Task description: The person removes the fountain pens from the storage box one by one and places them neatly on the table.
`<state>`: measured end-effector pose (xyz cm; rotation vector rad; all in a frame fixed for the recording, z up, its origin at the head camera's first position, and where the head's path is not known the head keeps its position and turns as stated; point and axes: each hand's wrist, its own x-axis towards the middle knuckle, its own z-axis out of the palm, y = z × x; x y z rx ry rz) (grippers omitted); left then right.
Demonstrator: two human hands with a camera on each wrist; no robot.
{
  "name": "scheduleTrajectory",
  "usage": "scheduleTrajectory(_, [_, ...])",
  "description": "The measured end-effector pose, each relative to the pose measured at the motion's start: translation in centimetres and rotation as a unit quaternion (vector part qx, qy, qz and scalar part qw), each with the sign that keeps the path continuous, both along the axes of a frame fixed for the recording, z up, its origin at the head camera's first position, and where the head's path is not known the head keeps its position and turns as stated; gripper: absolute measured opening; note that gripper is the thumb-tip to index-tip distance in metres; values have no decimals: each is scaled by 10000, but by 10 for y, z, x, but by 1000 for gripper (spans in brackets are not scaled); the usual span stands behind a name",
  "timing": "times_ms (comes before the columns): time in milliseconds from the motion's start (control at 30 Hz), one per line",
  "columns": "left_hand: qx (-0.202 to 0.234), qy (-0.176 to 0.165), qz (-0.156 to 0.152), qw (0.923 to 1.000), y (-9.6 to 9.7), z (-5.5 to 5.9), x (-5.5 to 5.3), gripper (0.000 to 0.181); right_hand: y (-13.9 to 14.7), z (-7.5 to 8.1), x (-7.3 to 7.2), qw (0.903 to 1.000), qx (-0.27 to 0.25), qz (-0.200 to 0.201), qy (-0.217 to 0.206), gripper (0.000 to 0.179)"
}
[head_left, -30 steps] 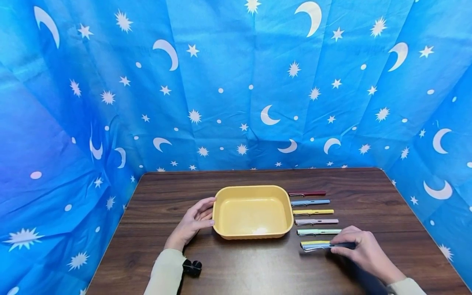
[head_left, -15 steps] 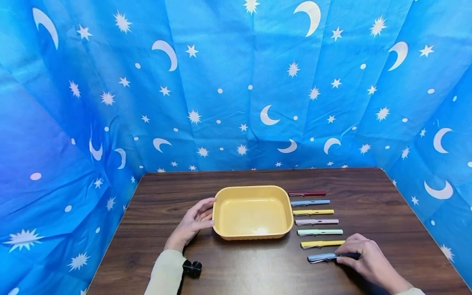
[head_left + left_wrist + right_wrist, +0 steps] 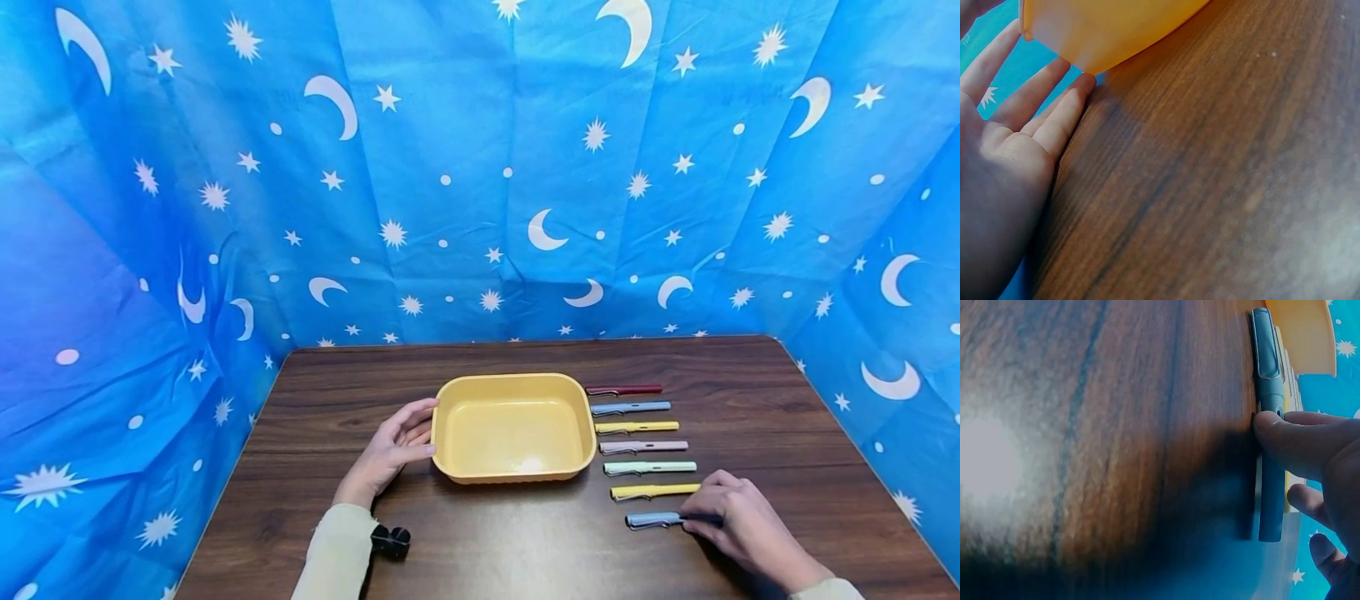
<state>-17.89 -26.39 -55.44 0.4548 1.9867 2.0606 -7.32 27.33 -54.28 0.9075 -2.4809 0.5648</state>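
Observation:
In the head view my left hand (image 3: 386, 454) touches the left side of a yellow rectangular basin (image 3: 516, 479), its fingers extended along the wall. The left wrist view shows those fingers (image 3: 1038, 94) spread and nearly straight against it. My right hand (image 3: 742, 525) pinches the barrel of a blue-grey pen (image 3: 651, 520) with a metal clip, its cap pointing left. In the right wrist view the thumb (image 3: 1288, 437) lies across the pen's middle. This pen is the nearest one in a row, just in front of a yellow pen (image 3: 652, 492); the hand partly hides its barrel.
Behind these lie a light green pen (image 3: 651, 467), a pinkish pen (image 3: 645, 447), another yellow pen (image 3: 637, 427), a blue pen (image 3: 632, 408) and a dark red pen (image 3: 626, 390), all right of the basin. A blue star-patterned cloth (image 3: 480, 167) hangs around the wooden table (image 3: 510, 550).
My right hand has brought the blue-grey pen toward the front, from over the near yellow pen to a spot before it. The left hand has stayed at the basin.

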Motion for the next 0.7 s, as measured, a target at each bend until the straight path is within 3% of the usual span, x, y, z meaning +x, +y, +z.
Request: scheduleTrajectory(700, [-56, 28, 53, 10000, 0, 1, 0, 73, -7, 3, 1, 9997, 119, -58, -205, 32])
